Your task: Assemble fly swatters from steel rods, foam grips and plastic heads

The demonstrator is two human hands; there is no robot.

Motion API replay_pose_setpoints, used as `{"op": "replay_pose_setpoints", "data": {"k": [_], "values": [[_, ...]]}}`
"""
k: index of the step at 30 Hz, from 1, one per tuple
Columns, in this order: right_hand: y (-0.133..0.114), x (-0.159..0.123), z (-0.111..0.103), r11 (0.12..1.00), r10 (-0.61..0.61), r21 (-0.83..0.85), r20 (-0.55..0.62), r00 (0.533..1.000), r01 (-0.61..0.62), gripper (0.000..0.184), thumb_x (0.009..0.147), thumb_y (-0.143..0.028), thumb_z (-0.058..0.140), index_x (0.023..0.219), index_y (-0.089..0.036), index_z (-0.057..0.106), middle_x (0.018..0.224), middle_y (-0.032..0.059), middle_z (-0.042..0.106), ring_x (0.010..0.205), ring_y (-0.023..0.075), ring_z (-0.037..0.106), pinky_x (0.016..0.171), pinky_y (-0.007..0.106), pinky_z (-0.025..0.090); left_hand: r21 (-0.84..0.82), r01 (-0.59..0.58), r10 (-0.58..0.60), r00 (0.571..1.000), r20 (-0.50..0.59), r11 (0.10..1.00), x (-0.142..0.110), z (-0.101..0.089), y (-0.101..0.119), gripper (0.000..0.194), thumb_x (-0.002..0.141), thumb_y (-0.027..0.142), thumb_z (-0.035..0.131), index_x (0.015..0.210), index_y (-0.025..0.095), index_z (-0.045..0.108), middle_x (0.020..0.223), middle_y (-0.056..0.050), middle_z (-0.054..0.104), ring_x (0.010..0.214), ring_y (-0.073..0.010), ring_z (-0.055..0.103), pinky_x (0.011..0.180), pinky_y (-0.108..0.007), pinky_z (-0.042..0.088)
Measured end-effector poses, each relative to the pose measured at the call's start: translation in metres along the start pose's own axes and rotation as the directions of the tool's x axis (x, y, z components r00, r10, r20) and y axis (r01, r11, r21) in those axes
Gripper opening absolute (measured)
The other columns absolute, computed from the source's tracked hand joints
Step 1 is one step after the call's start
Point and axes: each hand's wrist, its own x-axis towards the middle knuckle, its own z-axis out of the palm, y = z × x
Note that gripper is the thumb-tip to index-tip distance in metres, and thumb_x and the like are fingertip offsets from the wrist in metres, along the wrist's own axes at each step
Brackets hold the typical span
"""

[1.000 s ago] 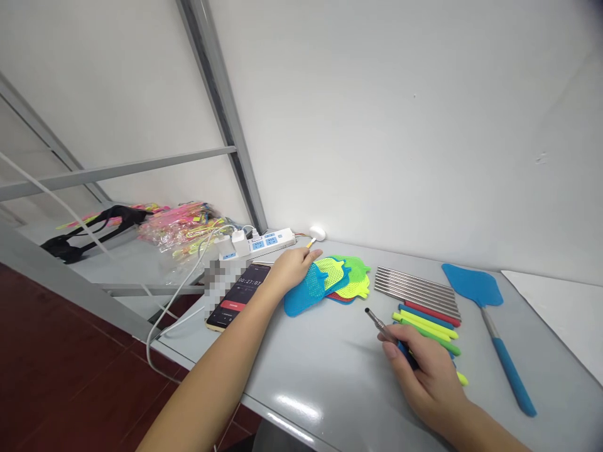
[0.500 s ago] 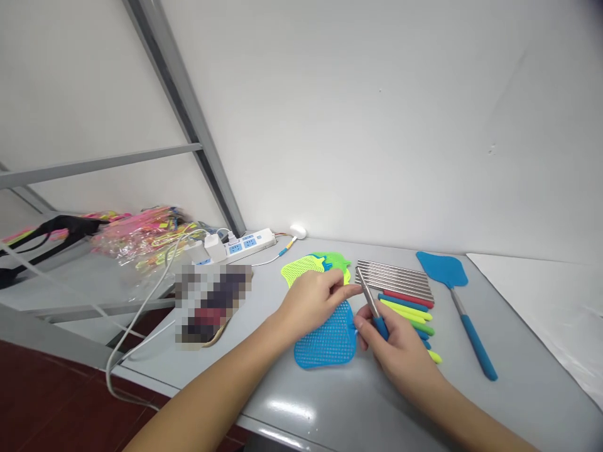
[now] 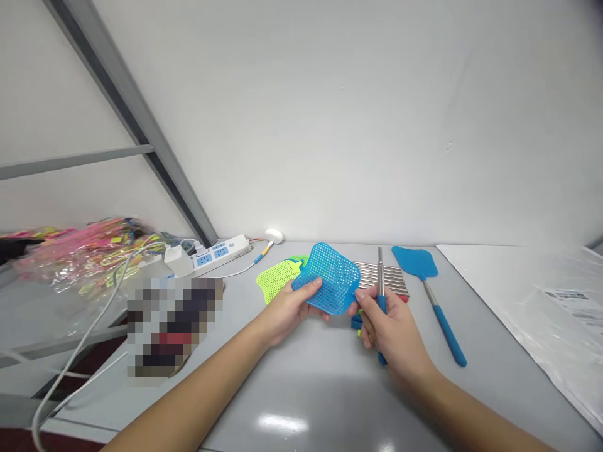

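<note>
- a blue mesh head (image 3: 332, 276) is held at a tilt over the worktop (image 3: 292, 389), nearer the back edge than the front, its narrow neck pointing toward the worktop's right end.
- the person's left grip (image 3: 287, 312) is closed on the blue mesh head, thumb laid across the upper face, fingers tucked below.
- the right grip (image 3: 394, 321) does double duty: thumb and finger pinch at the neck, while a metal rod with a blue handle (image 3: 381, 303) stands almost upright in the same grip.
- the perforated head looks like thin plastic, likely light and springy; a hard squeeze on its broad face would probably bow it.
- its surest hold is probably the neck, with the other hold near the opposite side; the neck, being slim, may be the part quickest to twist.
- the rod's bare metal appears stiff, smooth and perhaps slippery, so the matte blue handle seems the better place to grasp.
- toward the worktop's back edge, a yellow-green mesh head (image 3: 277, 279) lies to the left and a row of metal tubes (image 3: 369, 276) to the right; farther right rests a blue swatter (image 3: 429, 293), well short of the front edge.
</note>
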Motion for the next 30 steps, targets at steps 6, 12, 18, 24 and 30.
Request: {"op": "replay_pose_setpoints", "data": {"k": [6,12,18,24,30], "values": [[0.0,0.001,0.0,1.0,0.009,-0.014,0.082,0.997,-0.008,0.036,0.084,-0.053,0.062,0.085,-0.019,0.051,0.072,-0.0016,0.066,0.035,0.002,0.036,0.037,0.02,0.031,0.028,-0.062,0.063,0.997,-0.044,0.998,0.0,0.0,-0.002,0.024,0.087,0.034,0.064,0.1,0.014,0.065,0.09,-0.008,0.068,0.075,-0.018,0.063,0.064,-0.03,0.053],[-0.004,-0.007,0.007,0.997,0.074,0.027,0.109,0.991,-0.078,0.038,0.082,-0.054,0.063,0.079,-0.019,0.047,0.065,-0.0028,0.063,0.03,0.0014,0.035,0.033,0.019,0.028,-0.06,-0.011,0.019,0.991,0.131,0.998,-0.007,0.007,-0.004,0.032,0.088,0.042,0.06,0.1,0.013,0.066,0.091,-0.011,0.068,0.085,-0.0221,0.063,0.08,-0.036,0.05],[0.003,-0.008,0.01,0.995,0.096,-0.051,0.18,0.979,-0.089,0.039,0.084,-0.059,0.058,0.081,-0.021,0.046,0.055,-0.0084,0.052,0.032,0.0031,0.033,0.033,0.018,0.025,0.075,-0.071,0.073,0.997,-0.027,0.995,-0.005,0.015,-0.007,0.022,0.089,0.035,0.059,0.084,0.015,0.063,0.077,-0.004,0.063,0.063,-0.0138,0.058,0.063,-0.028,0.047],[0.01,-0.017,0.011,0.991,0.096,-0.115,0.289,0.952,-0.064,0.04,0.091,-0.06,0.045,0.091,-0.02,0.053,0.051,-0.0098,0.038,0.039,0.005,0.028,0.038,0.019,0.024,0.037,-0.226,0.228,0.951,-0.211,0.974,-0.002,0.006,0.006,0.017,0.086,0.032,0.062,0.085,0.015,0.062,0.076,-0.002,0.062,0.055,-0.0119,0.055,0.054,-0.026,0.046],[0.009,-0.026,0.014,0.962,0.185,-0.259,0.366,0.912,-0.092,0.041,0.093,-0.058,0.042,0.091,-0.02,0.056,0.052,-0.0084,0.033,0.049,0.0084,0.028,0.046,0.022,0.022,0.009,-0.308,0.3,0.921,-0.248,0.951,-0.003,-0.004,0.017,0.016,0.085,0.03,0.062,0.082,0.015,0.062,0.071,-0.002,0.063,0.055,-0.0134,0.056,0.056,-0.027,0.047]]}}
